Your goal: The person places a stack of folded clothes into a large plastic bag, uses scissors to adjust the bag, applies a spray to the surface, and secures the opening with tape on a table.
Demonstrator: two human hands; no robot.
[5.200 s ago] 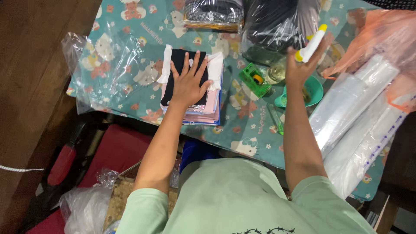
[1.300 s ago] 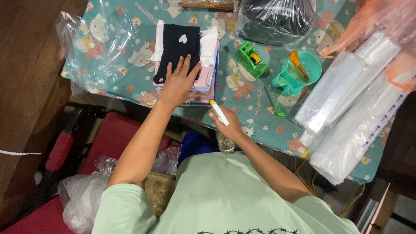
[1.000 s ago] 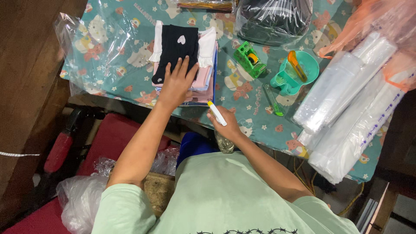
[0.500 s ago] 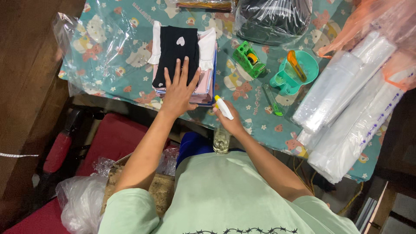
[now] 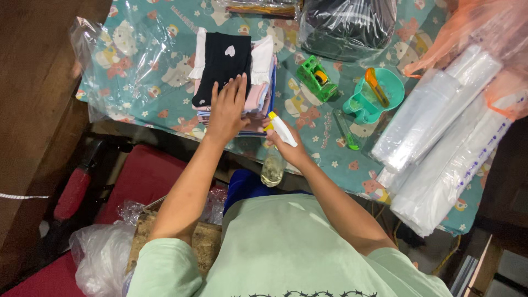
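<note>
Spray bottle [image 5: 276, 147] has come up closer to the folded clothes stack [image 5: 234, 77].
Right hand [image 5: 287, 147] grips it; left hand [image 5: 226, 110] flat, fingers spread, on the stack; nozzle could soak clothes.

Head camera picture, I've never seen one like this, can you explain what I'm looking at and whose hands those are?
The camera sits on a person's head and looks down, so both arms belong to the wearer. The left hand presses flat on a stack of folded clothes, black piece on top. The right hand grips a small spray bottle, white and yellow on top, at the table edge. On the patterned tablecloth lie a green tape dispenser, a teal cup, and clear plastic bags.
</note>
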